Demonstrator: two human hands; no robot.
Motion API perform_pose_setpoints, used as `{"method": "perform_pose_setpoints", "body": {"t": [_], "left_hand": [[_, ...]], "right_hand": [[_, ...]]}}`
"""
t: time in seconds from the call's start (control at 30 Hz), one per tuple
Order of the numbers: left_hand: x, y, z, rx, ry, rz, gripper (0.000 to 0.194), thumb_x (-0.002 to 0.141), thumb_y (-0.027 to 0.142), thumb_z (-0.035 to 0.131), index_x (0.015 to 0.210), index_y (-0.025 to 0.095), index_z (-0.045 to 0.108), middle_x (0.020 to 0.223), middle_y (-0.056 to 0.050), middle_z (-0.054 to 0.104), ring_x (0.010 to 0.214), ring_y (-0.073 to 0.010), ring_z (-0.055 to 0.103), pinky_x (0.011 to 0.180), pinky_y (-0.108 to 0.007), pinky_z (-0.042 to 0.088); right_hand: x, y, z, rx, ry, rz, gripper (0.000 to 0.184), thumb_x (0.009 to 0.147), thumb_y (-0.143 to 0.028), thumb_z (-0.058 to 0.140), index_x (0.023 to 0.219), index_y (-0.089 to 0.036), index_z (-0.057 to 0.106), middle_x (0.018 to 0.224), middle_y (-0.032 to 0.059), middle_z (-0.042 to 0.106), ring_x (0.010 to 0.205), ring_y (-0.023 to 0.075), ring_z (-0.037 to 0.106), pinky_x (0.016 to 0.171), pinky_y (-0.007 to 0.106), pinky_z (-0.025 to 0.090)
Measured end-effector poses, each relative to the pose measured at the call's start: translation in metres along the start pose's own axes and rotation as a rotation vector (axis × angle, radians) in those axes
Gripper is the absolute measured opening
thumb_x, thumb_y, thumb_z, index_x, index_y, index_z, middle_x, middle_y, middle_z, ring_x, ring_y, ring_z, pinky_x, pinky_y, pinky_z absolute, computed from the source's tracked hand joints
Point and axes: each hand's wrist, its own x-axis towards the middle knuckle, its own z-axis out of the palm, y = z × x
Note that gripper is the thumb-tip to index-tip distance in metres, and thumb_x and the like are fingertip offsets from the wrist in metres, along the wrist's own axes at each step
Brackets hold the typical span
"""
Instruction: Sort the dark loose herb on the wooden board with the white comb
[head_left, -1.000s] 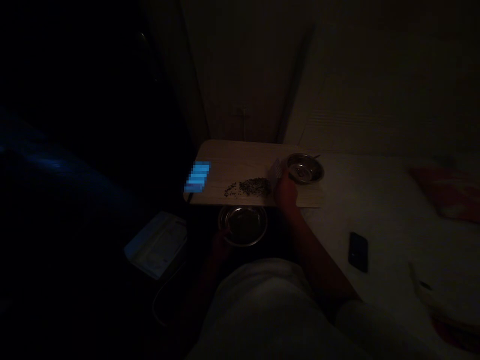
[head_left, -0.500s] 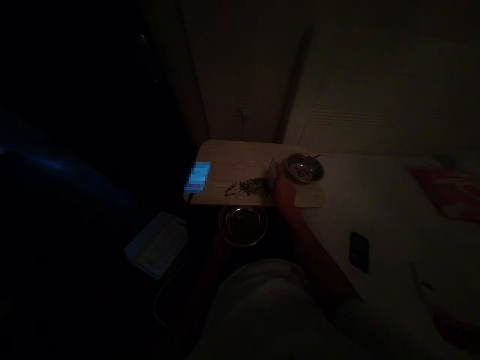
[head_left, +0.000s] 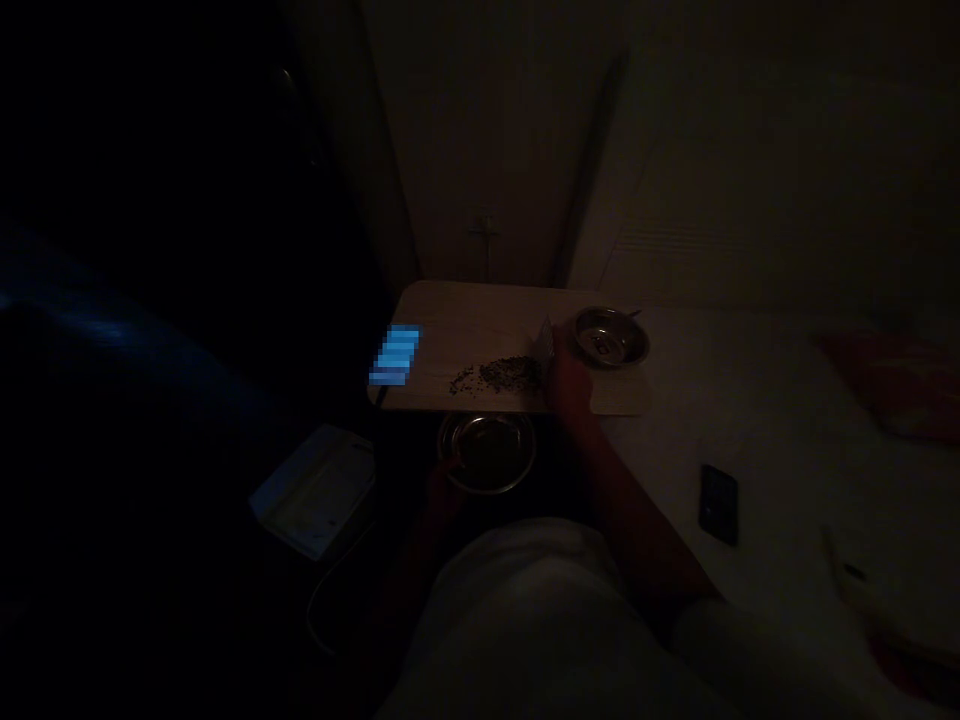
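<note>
Hands, two. The left hand (head_left: 444,478), lower centre of the frame, is closed on the rim of a round, shiny metal bowl (head_left: 495,452), fingers at its left side. The right hand (head_left: 570,385), at centre right, is curled around a pale, flat, card-like piece with a striped face (head_left: 545,340), partly hidden by the hand.

Bowls, two: the held one, just below the near edge of a pale, wood-grained tabletop with rounded corners (head_left: 465,308), and a second round, shiny metal bowl (head_left: 611,338) on that tabletop's right end.

Heap, one, at the centre of the frame: small, dark, seed-like grains (head_left: 508,374) on the tabletop (too many and too small to count). They lie thick beside the card-like piece and thin out toward the left, matt and speckled against the pale wood. The card-like piece stands on edge at their right end. The held bowl has a bright rim and a dim interior; its contents cannot be told.

Also listed: one glowing blue, blurred-out rectangle (head_left: 395,355) at the tabletop's left end; one pale box (head_left: 319,492), lower left; one dark, rectangular phone (head_left: 718,504) on a whitish sheet (head_left: 787,420), lower right.
</note>
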Motion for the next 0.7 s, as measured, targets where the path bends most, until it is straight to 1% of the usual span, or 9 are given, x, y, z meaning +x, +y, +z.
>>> {"method": "perform_pose_setpoints", "body": {"t": [0.03,0.1,0.23,0.37,0.43,0.53,0.6,0.7], "left_hand": [[0.001,-0.001,0.001,0.001,-0.01,-0.011,0.018,0.064,0.008,0.069,0.075,0.022,0.069,0.076,-0.003,0.074,0.102,-0.03,0.068,0.091,-0.043,0.055],[0.002,-0.002,0.002,-0.01,-0.024,0.007,0.022,0.063,0.007,0.069,0.076,0.024,0.069,0.079,-0.001,0.075,0.106,-0.0288,0.067,0.094,-0.042,0.054],[0.003,-0.003,0.004,0.001,-0.02,0.002,0.016,0.063,0.011,0.07,0.073,0.023,0.068,0.078,-0.003,0.075,0.109,-0.0314,0.065,0.096,-0.045,0.052],[-0.003,0.001,0.002,0.045,-0.012,0.051,0.02,0.064,0.011,0.07,0.077,0.025,0.069,0.082,-0.002,0.075,0.114,-0.0319,0.063,0.099,-0.046,0.051],[-0.008,0.005,0.0,0.064,-0.008,0.079,0.024,0.062,0.007,0.07,0.077,0.025,0.07,0.082,-0.002,0.075,0.116,-0.0317,0.062,0.1,-0.044,0.05],[-0.011,0.008,-0.001,0.06,-0.008,0.105,0.03,0.056,-0.003,0.068,0.068,0.024,0.068,0.075,-0.002,0.074,0.119,-0.0312,0.06,0.102,-0.039,0.048],[-0.011,0.007,0.0,0.04,-0.025,0.096,0.027,0.058,-0.002,0.067,0.068,0.024,0.068,0.074,-0.002,0.074,0.118,-0.0321,0.061,0.102,-0.042,0.048],[-0.009,0.004,0.004,0.022,-0.049,0.062,0.021,0.064,0.006,0.067,0.073,0.024,0.069,0.076,-0.002,0.074,0.114,-0.0329,0.063,0.099,-0.046,0.049]], "right_hand": [[0.0,0.0,0.0,0.006,0.0,0.001,0.069,0.094,-0.019,0.043,0.156,-0.024,0.012,0.093,0.0104,0.071,0.083,0.0246,0.069,0.072,0.033,0.05],[0.0,0.0,0.001,0.007,0.001,0.003,0.072,0.093,-0.02,0.045,0.156,-0.025,0.012,0.094,0.0099,0.071,0.084,0.025,0.069,0.072,0.033,0.05],[0.0,0.0,0.001,0.009,-0.001,-0.008,0.072,0.093,-0.022,0.044,0.156,-0.025,0.01,0.1,0.0103,0.07,0.088,0.0251,0.069,0.075,0.033,0.05],[0.0,0.0,0.001,0.011,-0.006,-0.009,0.072,0.093,-0.02,0.043,0.156,-0.026,0.009,0.102,0.0098,0.07,0.089,0.025,0.068,0.077,0.032,0.05],[0.0,-0.001,0.001,0.005,-0.008,-0.002,0.074,0.091,-0.018,0.045,0.156,-0.026,0.009,0.1,0.0098,0.071,0.089,0.0251,0.069,0.076,0.032,0.049],[0.0,0.0,0.001,0.021,-0.007,-0.004,0.073,0.091,-0.018,0.044,0.156,-0.025,0.011,0.098,0.0102,0.07,0.088,0.0263,0.069,0.076,0.033,0.049],[0.0,0.0,0.001,0.034,-0.005,-0.004,0.071,0.092,-0.019,0.043,0.156,-0.025,0.012,0.098,0.0106,0.07,0.088,0.0269,0.069,0.075,0.034,0.05],[0.0,0.0,0.001,0.028,-0.008,-0.002,0.072,0.093,-0.02,0.044,0.156,-0.024,0.011,0.098,0.0114,0.07,0.088,0.027,0.069,0.076,0.034,0.049]]}}
